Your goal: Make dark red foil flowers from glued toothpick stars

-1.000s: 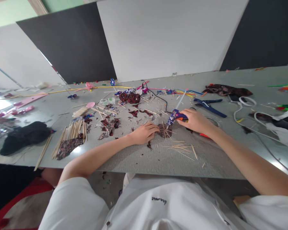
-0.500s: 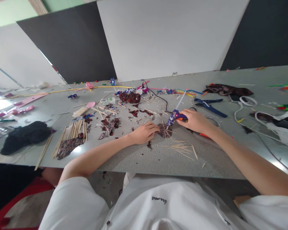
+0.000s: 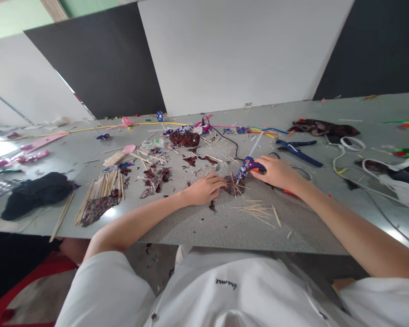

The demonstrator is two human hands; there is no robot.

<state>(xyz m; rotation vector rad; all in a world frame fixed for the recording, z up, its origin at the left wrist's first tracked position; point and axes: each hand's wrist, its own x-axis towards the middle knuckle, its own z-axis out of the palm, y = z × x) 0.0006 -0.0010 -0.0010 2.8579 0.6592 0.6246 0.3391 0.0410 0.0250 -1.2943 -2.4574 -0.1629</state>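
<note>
In the head view my right hand [image 3: 276, 170] is wrapped round a dark blue patterned glue gun [image 3: 246, 168], with a clear glue stick rising from its back. The gun's nozzle points down at a small piece of dark patterned fabric [image 3: 232, 186] with thin wooden sticks crossed over it. From the left, my left hand [image 3: 206, 188] rests low on the table, its fingers together and their tips at the edge of this piece, pinching it. What exactly lies under the fingertips is hidden. Loose short sticks [image 3: 255, 208] lie just in front of the piece.
Blue pliers [image 3: 298, 150] lie right of the glue gun. A bundle of sticks [image 3: 104, 188] and black cloth [image 3: 37, 194] are at the left. Fabric scraps [image 3: 155, 179] and a dark red patterned bundle [image 3: 184, 138] lie beyond my left arm. A white cable [image 3: 337, 159] runs at right.
</note>
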